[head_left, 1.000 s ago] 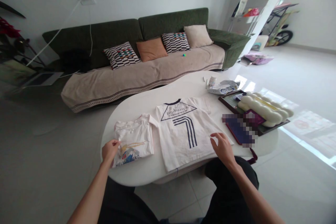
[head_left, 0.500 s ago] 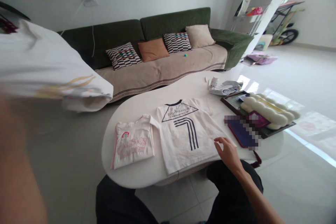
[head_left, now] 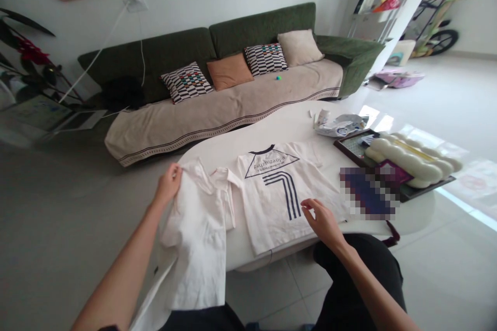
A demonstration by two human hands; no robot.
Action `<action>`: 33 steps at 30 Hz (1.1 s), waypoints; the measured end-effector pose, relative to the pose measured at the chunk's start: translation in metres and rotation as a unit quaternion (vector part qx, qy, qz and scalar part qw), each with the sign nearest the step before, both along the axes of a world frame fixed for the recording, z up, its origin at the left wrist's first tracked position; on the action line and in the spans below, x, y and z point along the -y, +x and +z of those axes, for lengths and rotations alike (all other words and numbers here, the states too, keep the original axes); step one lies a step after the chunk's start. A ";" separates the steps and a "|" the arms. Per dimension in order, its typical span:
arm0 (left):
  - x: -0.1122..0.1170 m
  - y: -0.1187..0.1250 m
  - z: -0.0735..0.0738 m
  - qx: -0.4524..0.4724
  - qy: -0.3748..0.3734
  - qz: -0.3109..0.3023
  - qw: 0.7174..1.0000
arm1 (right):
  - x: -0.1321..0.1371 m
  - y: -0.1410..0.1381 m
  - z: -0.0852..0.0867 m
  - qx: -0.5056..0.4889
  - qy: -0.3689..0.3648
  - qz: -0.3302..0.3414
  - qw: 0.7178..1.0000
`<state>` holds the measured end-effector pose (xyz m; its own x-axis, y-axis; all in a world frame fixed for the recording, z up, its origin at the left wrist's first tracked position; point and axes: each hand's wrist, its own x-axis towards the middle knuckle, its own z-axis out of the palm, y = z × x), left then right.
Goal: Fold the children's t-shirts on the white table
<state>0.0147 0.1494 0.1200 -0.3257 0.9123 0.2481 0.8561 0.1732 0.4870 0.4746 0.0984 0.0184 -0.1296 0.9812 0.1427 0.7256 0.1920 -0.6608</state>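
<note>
My left hand (head_left: 168, 184) pinches the top edge of a white T-shirt (head_left: 196, 248), which hangs down past the table's near edge with its plain side showing. That shirt hides most of a folded pale shirt (head_left: 224, 201) beneath it, and only a strip of that one shows. My right hand (head_left: 320, 222) rests with its fingers apart and slightly curled on the lower right of a large white T-shirt (head_left: 279, 196). This shirt lies flat on the white oval table (head_left: 287, 121), printed with navy stripes forming a 7 and a triangle with lettering.
A dark tray (head_left: 351, 147) holds a cream wavy foam object (head_left: 407, 160) at the table's right side. A pixelated dark blue item (head_left: 367, 194) lies beside it. Crumpled packaging (head_left: 339, 126) sits at the far edge. A green sofa (head_left: 209, 57) stands behind.
My left hand has brought the shirt down from high at the left to over the table's left end, covering the folded pink-printed shirt. My right hand has shifted slightly left.
</note>
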 end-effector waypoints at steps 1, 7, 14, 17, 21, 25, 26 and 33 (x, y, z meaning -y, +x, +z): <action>-0.008 0.006 -0.023 -0.012 -0.042 -0.005 0.999 | 0.003 0.001 -0.002 0.002 -0.002 0.003 1.000; -0.026 -0.009 -0.090 -0.082 -0.198 0.017 0.977 | 0.019 0.021 -0.009 0.006 -0.010 -0.004 1.000; -0.034 -0.025 -0.091 -0.081 -0.231 0.016 0.969 | 0.021 0.018 -0.012 0.015 -0.017 -0.002 1.000; -0.029 -0.026 -0.095 -0.088 -0.216 0.003 0.972 | 0.021 0.015 -0.011 0.007 -0.005 0.000 1.000; -0.022 -0.027 -0.099 -0.106 -0.185 0.020 0.977 | 0.022 0.014 -0.016 0.014 -0.005 0.004 1.000; -0.018 -0.019 -0.098 -0.109 -0.152 0.025 0.982 | 0.018 0.002 -0.028 0.052 -0.003 0.026 0.998; -0.016 -0.015 -0.095 -0.110 -0.130 0.023 0.985 | 0.016 -0.003 -0.031 0.065 0.003 0.037 0.997; 0.063 0.003 -0.019 -0.002 0.181 -0.029 0.983 | 0.010 -0.031 -0.048 0.164 0.043 0.114 0.979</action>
